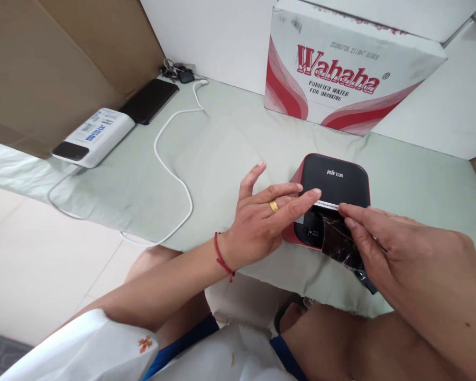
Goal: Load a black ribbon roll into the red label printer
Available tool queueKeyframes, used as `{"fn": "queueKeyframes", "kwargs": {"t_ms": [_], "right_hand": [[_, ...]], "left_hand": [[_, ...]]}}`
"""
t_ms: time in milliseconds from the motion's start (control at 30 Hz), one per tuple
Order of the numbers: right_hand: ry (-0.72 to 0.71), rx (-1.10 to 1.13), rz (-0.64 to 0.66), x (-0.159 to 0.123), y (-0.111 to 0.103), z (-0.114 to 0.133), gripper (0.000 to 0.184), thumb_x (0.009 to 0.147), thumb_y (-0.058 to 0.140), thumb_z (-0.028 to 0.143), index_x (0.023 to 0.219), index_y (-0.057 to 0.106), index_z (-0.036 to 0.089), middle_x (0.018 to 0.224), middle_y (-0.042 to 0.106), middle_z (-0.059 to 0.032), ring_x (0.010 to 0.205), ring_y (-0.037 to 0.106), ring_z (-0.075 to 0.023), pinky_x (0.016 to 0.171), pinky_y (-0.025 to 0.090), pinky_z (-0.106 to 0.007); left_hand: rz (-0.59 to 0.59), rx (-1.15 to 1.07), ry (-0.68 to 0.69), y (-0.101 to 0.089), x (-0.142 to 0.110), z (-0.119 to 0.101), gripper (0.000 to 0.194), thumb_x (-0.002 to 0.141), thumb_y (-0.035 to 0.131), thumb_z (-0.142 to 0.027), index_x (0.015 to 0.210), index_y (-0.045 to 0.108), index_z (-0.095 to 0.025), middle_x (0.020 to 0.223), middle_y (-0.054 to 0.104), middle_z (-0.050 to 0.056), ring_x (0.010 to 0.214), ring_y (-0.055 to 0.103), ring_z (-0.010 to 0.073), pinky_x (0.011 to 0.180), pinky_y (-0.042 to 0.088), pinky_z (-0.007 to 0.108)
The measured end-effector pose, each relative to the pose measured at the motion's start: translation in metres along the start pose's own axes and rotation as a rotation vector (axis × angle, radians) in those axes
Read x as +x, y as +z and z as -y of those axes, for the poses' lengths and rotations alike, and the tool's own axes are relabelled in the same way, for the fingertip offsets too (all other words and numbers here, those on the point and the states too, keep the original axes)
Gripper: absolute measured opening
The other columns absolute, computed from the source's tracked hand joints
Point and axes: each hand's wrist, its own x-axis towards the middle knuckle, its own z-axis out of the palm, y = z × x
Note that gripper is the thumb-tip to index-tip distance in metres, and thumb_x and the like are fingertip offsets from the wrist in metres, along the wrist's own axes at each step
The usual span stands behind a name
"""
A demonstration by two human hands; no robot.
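Note:
A small black and red label printer (335, 180) sits on a pale green cloth (222, 153). A white label strip (328, 205) comes out of its front. My left hand (265, 219), with a gold ring and a red wrist string, rests its stretched fingers on the printer's left side and the label's end. My right hand (384, 238) pinches a dark clear plastic packet (339, 243) in front of the printer, with the fingertips touching the label.
A Wahaha water carton (341, 69) stands behind the printer. At the left lie a white power bank (93, 136), a black phone (148, 100), keys (178, 71) and a white cable (170, 153), beside a brown cardboard box (55, 63). My knees are below.

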Motion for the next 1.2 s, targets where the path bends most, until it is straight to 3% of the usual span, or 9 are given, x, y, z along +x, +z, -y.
{"fn": "queueKeyframes", "kwargs": {"t_ms": [133, 333, 400, 567, 733, 900, 967, 1100, 1200], "right_hand": [[-0.054, -0.142, -0.062, 0.003, -0.002, 0.01, 0.041, 0.12, 0.05, 0.029, 0.128, 0.089, 0.019, 0.1, 0.091, -0.0105, 0.062, 0.081, -0.0251, 0.047, 0.046, -0.038], [-0.109, -0.059, -0.097, 0.003, 0.001, 0.004, 0.034, 0.117, 0.057, 0.025, 0.129, 0.089, 0.016, 0.103, 0.092, -0.0072, 0.073, 0.087, -0.0231, 0.054, 0.055, -0.034], [-0.016, 0.013, -0.114, 0.004, 0.003, 0.001, 0.034, 0.119, 0.058, 0.031, 0.126, 0.09, 0.021, 0.103, 0.093, -0.0031, 0.071, 0.086, -0.0213, 0.056, 0.056, -0.034], [0.291, 0.277, -0.148, 0.006, 0.007, -0.003, 0.032, 0.118, 0.064, 0.049, 0.121, 0.09, 0.031, 0.107, 0.093, 0.0028, 0.084, 0.089, -0.0186, 0.068, 0.064, -0.028], [0.162, 0.35, -0.051, -0.007, -0.01, -0.021, 0.031, 0.117, 0.065, 0.042, 0.14, 0.086, 0.04, 0.127, 0.092, 0.0064, 0.097, 0.09, -0.0169, 0.083, 0.071, -0.027], [0.032, 0.296, 0.038, -0.015, -0.025, -0.032, 0.05, 0.117, 0.064, 0.033, 0.166, 0.068, 0.043, 0.157, 0.081, 0.0018, 0.132, 0.085, -0.0225, 0.095, 0.073, -0.03], [0.003, 0.292, 0.029, -0.011, -0.024, -0.031, 0.051, 0.117, 0.066, 0.036, 0.168, 0.066, 0.041, 0.163, 0.077, -0.001, 0.142, 0.081, -0.026, 0.098, 0.074, -0.033], [0.005, 0.245, -0.003, -0.004, -0.018, -0.027, 0.055, 0.117, 0.066, 0.04, 0.171, 0.062, 0.035, 0.16, 0.079, -0.0047, 0.134, 0.084, -0.0262, 0.102, 0.073, -0.036], [0.061, 0.187, -0.031, -0.007, -0.017, -0.028, 0.044, 0.12, 0.062, 0.042, 0.163, 0.069, 0.035, 0.156, 0.081, -0.0023, 0.135, 0.083, -0.0246, 0.111, 0.07, -0.037]], "left_hand": [[0.006, -0.035, -0.053, 0.004, 0.003, -0.002, 0.062, 0.11, 0.044, 0.003, 0.157, 0.068, -0.03, 0.097, 0.09, -0.01, 0.117, 0.088, 0.0107, 0.155, 0.01, 0.04], [0.066, -0.176, -0.133, -0.003, 0.009, -0.002, 0.065, 0.107, 0.049, -0.001, 0.158, 0.069, -0.034, 0.102, 0.09, -0.006, 0.11, 0.086, 0.0155, 0.154, 0.024, 0.052], [0.075, -0.262, -0.189, -0.004, 0.01, -0.002, 0.059, 0.106, 0.051, -0.002, 0.153, 0.072, -0.032, 0.106, 0.091, -0.004, 0.108, 0.085, 0.0171, 0.149, 0.034, 0.054], [0.032, -0.511, -0.297, -0.001, 0.008, 0.005, 0.046, 0.109, 0.061, -0.013, 0.152, 0.072, -0.028, 0.12, 0.09, 0.004, 0.115, 0.082, 0.022, 0.118, 0.062, 0.044], [0.179, -0.675, -0.405, 0.001, 0.008, 0.017, 0.049, 0.11, 0.075, -0.039, 0.158, 0.07, -0.032, 0.157, 0.078, 0.011, 0.15, 0.072, 0.0316, 0.132, 0.058, 0.053], [0.241, -0.761, -0.451, 0.006, 0.012, 0.028, 0.062, 0.105, 0.074, -0.031, 0.167, 0.064, -0.039, 0.183, 0.06, 0.009, 0.174, 0.055, 0.034, 0.14, 0.051, 0.055], [0.247, -0.719, -0.399, 0.007, 0.014, 0.032, 0.063, 0.104, 0.072, -0.029, 0.165, 0.065, -0.038, 0.182, 0.061, 0.009, 0.175, 0.053, 0.034, 0.141, 0.05, 0.057], [0.255, -0.555, -0.281, 0.006, 0.018, 0.037, 0.056, 0.101, 0.071, -0.03, 0.158, 0.069, -0.033, 0.173, 0.069, 0.011, 0.168, 0.06, 0.0342, 0.142, 0.049, 0.06], [0.228, -0.479, -0.234, 0.002, 0.019, 0.035, 0.047, 0.107, 0.067, -0.037, 0.152, 0.073, -0.031, 0.165, 0.077, 0.012, 0.167, 0.062, 0.0356, 0.143, 0.046, 0.064]]}}
